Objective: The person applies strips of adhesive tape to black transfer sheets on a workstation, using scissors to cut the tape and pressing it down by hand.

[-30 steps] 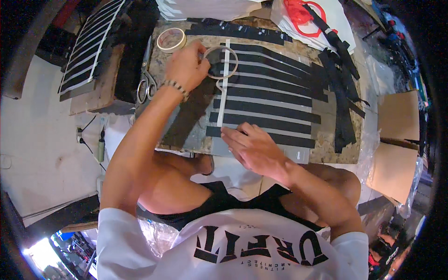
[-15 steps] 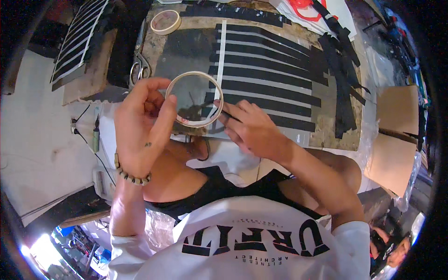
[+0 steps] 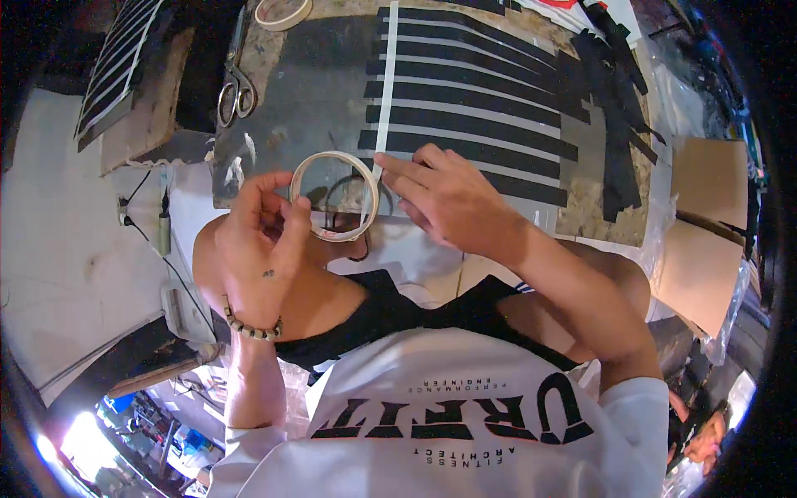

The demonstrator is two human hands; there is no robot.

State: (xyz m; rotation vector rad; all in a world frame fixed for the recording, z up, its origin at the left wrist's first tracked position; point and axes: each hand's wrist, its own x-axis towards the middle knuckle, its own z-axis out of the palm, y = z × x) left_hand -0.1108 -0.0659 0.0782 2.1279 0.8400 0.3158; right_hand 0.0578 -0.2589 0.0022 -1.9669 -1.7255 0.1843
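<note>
A roll of cream masking tape point(image 3: 372, 195) is pinched upright between the thumb and fingers of my left hand point(image 3: 264, 245). From the roll, a narrow pale tape strip point(image 3: 386, 91) runs away from me across the left ends of several black strips point(image 3: 477, 120), which lie in parallel rows. The outstretched fingers of my right hand point(image 3: 455, 197) touch this tape strip near the close edge of the work board, just right of the roll. Beneath the left part of the strip lies a dark grey sheet point(image 3: 320, 91).
Scissors point(image 3: 237, 91) lie at the board's left edge, and a second tape roll point(image 3: 284, 12) sits at the far left. Loose black strips point(image 3: 610, 124) hang together on the right. A cardboard box point(image 3: 701, 257) stands beyond the board's right side.
My view has shifted, so the board sits higher in the picture. My left hand has brought the roll closer to me, while my right fingers stay at about the same place on the strip.
</note>
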